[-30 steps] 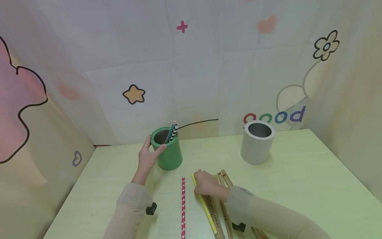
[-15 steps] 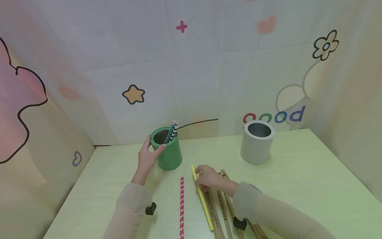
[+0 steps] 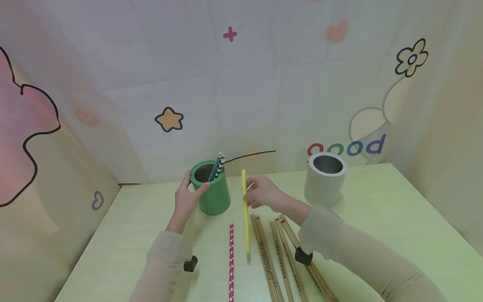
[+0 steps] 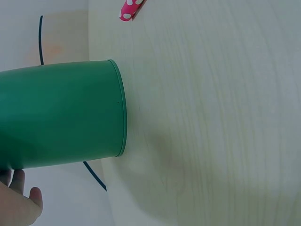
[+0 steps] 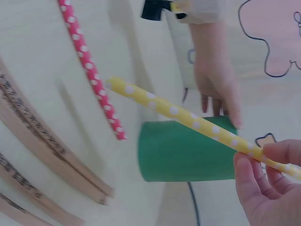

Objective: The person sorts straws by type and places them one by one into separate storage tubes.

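We log the right hand (image 3: 264,193) pinching a yellow dotted straw (image 3: 245,209) near its top end; straw hangs near upright, lifted off the counter (image 3: 377,235), just at 3 o'clock of the green cup (image 3: 213,193). Left hand (image 3: 186,197) grips the green cup's side, thumb and fingers curled round it. Two patterned straws (image 3: 218,166) stand inside the cup, leaning on its rim at 2 o'clock.

Head view only: grey cup (image 3: 325,179) well apart, at 3 o'clock of the green one; brown wooden sticks (image 3: 279,256) lie fanned on the counter below the right wrist; pink dotted straw (image 3: 231,260) flat, just at 9 o'clock of the yellow one's lower end.

Rt wrist view adds: fingertips (image 5: 251,179) closed on the yellow straw, straw crossing in front of the green cup w/o touching it, as far as we can tell.

Lt wrist view: cup wall fills frame, pink straw tip at top edge; yellow straw not seen there.
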The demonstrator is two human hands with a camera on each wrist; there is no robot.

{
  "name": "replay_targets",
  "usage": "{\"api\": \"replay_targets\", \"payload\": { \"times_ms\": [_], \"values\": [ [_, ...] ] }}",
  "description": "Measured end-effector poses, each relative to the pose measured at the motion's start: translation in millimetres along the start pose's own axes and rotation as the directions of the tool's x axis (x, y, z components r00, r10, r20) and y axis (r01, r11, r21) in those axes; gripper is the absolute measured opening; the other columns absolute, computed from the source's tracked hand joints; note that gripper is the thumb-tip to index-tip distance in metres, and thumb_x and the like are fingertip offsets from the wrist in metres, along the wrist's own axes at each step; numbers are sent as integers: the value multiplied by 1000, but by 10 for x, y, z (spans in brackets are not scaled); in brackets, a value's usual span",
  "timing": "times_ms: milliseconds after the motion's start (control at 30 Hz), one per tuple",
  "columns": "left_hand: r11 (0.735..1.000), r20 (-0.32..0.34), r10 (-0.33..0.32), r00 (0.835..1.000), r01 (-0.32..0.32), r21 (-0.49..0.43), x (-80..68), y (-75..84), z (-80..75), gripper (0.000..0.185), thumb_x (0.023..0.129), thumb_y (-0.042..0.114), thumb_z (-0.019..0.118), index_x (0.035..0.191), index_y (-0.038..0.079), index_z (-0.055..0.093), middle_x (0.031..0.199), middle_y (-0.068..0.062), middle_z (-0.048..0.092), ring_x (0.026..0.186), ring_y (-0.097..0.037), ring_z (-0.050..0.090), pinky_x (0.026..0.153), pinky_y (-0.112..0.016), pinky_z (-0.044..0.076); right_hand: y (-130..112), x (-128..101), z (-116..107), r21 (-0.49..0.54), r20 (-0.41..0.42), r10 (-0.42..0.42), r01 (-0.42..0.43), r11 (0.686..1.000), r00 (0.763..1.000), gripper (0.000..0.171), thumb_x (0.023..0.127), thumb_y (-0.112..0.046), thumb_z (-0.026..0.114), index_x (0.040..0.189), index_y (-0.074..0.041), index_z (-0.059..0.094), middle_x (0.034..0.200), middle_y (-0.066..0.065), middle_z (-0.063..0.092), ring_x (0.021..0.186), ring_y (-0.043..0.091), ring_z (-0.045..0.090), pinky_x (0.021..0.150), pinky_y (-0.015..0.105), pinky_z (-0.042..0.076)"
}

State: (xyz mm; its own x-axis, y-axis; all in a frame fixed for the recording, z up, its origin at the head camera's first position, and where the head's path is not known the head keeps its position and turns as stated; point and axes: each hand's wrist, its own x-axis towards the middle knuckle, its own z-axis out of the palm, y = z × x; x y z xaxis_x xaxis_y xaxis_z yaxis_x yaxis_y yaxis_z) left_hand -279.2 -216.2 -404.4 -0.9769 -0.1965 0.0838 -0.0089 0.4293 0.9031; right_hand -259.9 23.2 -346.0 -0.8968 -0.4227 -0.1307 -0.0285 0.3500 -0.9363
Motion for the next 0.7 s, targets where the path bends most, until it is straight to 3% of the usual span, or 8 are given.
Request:
{"api": "replay_targets", "payload": {
  "times_ms": [167, 300, 467, 700],
  "values": [
    [1000, -1, -5, 1000, 5, 5, -3, 4, -1, 87, 77, 44, 63, 143, 15, 14, 147, -7, 21, 136, -25, 16, 109, -49, 16, -274, 27, -159, 49, -42, -49, 51, 997, 998, 26, 81, -1, 55, 105, 3, 47, 86, 11, 58, 71, 15, 62, 68, 32, 54],
    [1000, -3, -11, 1000, 11, 12, -8, 13, 2, 87, 77, 44, 62, 143, 17, 12, 147, -6, 20, 136, -24, 15, 109, -49, 16, -456, 47, -263, 103, -126, -108, 122, 987, 986, 22, 81, 0, 55, 102, 3, 48, 87, 12, 59, 72, 16, 63, 69, 33, 54],
    [1000, -6, 1, 1000, -1, 13, -10, 5, 2, 87, 77, 43, 63, 143, 16, 13, 147, -7, 21, 136, -24, 16, 109, -48, 15, -609, 115, -353, 246, -241, -148, 208, 947, 959, 16, 80, 3, 54, 95, 1, 48, 83, 6, 56, 69, 13, 62, 65, 26, 53],
    [1000, -13, 9, 1000, -8, 21, -16, 2, 1, 88, 76, 45, 63, 143, 14, 14, 147, -8, 21, 135, -25, 17, 109, -48, 14, -729, 252, -326, 362, -391, -122, 275, 891, 912, 16, 78, 4, 54, 89, -4, 48, 80, 6, 55, 64, 12, 59, 62, 24, 53]
  ]
}}
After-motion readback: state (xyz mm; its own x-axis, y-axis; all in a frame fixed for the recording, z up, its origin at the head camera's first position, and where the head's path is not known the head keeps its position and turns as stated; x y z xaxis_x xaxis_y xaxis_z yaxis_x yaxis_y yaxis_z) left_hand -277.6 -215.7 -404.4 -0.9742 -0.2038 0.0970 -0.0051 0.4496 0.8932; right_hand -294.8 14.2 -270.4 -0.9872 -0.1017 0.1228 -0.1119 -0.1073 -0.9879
